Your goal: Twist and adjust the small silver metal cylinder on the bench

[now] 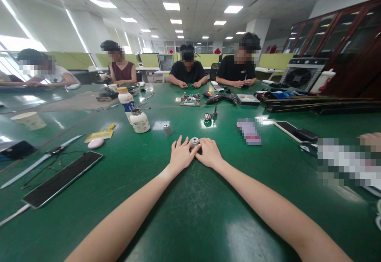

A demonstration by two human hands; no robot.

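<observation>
A small silver metal cylinder [194, 140] with a hole in its top stands upright on the green table between my two hands. My left hand [180, 155] holds its left side with thumb and index finger, the other fingers stretched forward. On the opposite side, my right hand [210, 153] grips it, fingers curled around the back and thumb at the front. Both thumbs meet before the cylinder and hide its lower part. A similar metal cylinder [167, 130] stands apart, ahead of my left hand. Farther forward lie a small round dark-rimmed piece [207, 117] and a dark pointed piece [215, 111].
A patterned white jar [139, 121] and a bottle [125, 98] stand front left. Left lie a black phone [64, 178], glasses and a pink oval object [95, 143]. A circuit board [190, 100] and power drill [222, 98] lie ahead. Several people sit across the table.
</observation>
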